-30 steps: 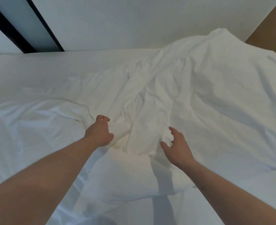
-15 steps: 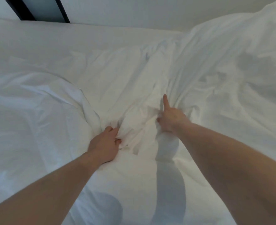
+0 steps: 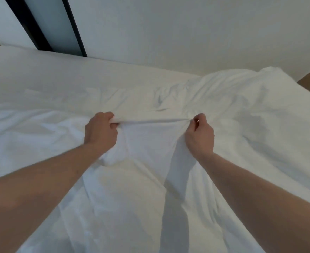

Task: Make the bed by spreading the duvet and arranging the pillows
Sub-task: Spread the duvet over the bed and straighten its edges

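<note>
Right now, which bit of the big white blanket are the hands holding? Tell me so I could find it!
Start at the white bed below the pale wall. On it lies the crumpled white duvet, spread toward the person. Near its middle, one fold runs straight and tight between the left hand and right hand, which both pinch it; everything around it is loose and wrinkly.

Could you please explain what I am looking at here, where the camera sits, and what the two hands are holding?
There is no machine here: a person wears a wide-angle camera on the head, looking forward and down over their own bare arms. The left hand and right hand each grip a fold of a white duvet, which lies rumpled across a bed and is pulled taut between them. Behind the bed is a pale wall. No pillows are in view.
</note>
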A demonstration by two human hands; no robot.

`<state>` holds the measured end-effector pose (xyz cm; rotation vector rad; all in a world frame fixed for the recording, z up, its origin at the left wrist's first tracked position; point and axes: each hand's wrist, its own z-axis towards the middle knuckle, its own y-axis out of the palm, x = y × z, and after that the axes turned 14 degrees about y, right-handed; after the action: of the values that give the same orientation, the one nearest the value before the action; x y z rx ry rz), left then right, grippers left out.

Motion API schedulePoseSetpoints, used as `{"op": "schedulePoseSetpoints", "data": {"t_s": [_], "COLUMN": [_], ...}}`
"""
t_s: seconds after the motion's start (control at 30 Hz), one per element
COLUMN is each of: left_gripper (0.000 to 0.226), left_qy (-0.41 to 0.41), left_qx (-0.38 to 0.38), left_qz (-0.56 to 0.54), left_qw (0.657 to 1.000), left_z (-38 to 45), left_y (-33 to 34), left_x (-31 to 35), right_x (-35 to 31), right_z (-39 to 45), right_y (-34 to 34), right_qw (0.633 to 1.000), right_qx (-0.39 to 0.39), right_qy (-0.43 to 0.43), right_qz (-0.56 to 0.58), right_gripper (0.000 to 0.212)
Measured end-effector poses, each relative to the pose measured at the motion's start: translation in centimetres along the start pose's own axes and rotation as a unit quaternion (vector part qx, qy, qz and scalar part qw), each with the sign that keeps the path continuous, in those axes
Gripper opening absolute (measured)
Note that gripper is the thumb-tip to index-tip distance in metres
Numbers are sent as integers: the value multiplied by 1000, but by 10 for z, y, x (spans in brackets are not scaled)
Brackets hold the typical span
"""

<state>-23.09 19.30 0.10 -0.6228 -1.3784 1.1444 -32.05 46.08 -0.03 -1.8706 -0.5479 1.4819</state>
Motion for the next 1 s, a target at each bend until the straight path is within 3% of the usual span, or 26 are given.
{"op": "schedulePoseSetpoints", "data": {"t_s": [0.1, 0.2, 0.23, 0.3, 0.37, 0.43, 0.53, 0.6, 0.7, 0.77, 0.83, 0.9, 0.93, 1.0], "left_gripper": [11, 32, 47, 78, 86, 81, 83, 94, 91, 76, 50, 29, 23, 42], "left_qy": [-7, -39, -43, -62, -59, -27, 40, 81, 85, 66, -39, -237, -349, -527], "left_qx": [95, 147, 121, 20, -73, -142, -275, -353, -405, -354, -289, -231, -206, -207], "left_qz": [-36, -98, -125, -128, -82, -54, 5, 40, -7, -76, -151, -241, -288, -351], "left_qw": [995, 983, 984, 990, 992, 988, 961, 931, 910, 930, 945, 912, 867, 746], "left_z": [86, 143, 149, 134, 97, 41, -69, -145, -251, -309, -345, -357, -360, -361], "left_y": [-46, -67, -67, -54, -25, 13, 65, 83, 90, 91, 81, 63, 59, 48], "left_x": [26, 43, 45, 46, 45, 42, 37, 31, 13, 5, 6, 13, 12, 1], "right_x": [-62, -110, -116, -110, -84, -48, 32, 97, 188, 232, 258, 267, 262, 246], "right_z": [24, 47, 53, 57, 44, 14, -50, -98, -171, -207, -228, -236, -236, -232], "right_y": [-33, -43, -41, -29, -12, 1, 4, -2, -15, -22, -23, -16, -12, 2], "right_qw": [992, 980, 980, 988, 983, 972, 961, 959, 952, 921, 865, 817, 806, 793], "right_qx": [65, 82, 67, -11, -126, -197, -233, -257, -263, -258, -253, -261, -264, -266], "right_qy": [-54, -106, -125, -146, -120, -73, -80, -31, 120, 280, 430, 513, 530, 542], "right_qz": [94, 145, 137, 53, -58, -105, -127, -112, -96, -83, -60, -24, 1, 82], "right_gripper": [11, 8, 9, 32, 67, 82, 73, 63, 47, 42, 53, 68, 69, 59]}}
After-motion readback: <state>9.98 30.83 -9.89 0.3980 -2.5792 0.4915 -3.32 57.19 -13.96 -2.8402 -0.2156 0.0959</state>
